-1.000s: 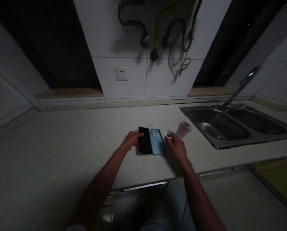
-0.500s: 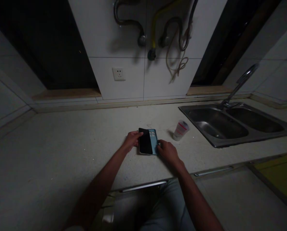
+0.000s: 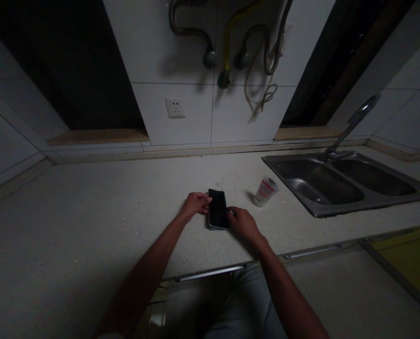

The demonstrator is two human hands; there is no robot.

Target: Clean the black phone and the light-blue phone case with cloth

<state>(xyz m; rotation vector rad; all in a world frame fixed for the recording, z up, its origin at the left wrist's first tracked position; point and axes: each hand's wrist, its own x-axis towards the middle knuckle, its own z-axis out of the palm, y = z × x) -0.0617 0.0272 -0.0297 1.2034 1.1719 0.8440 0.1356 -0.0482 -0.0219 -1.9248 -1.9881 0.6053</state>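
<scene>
A black-screened phone (image 3: 217, 210) lies over a light blue phone case (image 3: 217, 229), at the middle of the counter. Only a thin rim of the case shows, along the lower edge; whether the phone is seated in it I cannot tell. My left hand (image 3: 194, 205) pinches the phone's left edge near its upper corner, with thumb on top. At the opposite side, my right hand (image 3: 244, 223) has its fingers closed at the case's right edge. A clear plastic cup (image 3: 265, 192) with red print stands tilted-looking just beyond my right hand.
To the right is a steel double sink (image 3: 322, 181) with a curved tap (image 3: 354, 123). The pale counter (image 3: 100, 221) runs along a tiled wall with a power socket (image 3: 175, 108). Hoses (image 3: 227, 42) and a tied cord (image 3: 262, 96) hang above.
The phone has shifted right with my left hand, covering the case's blue inside and camera openings that showed before. My right hand has stayed almost in place.
</scene>
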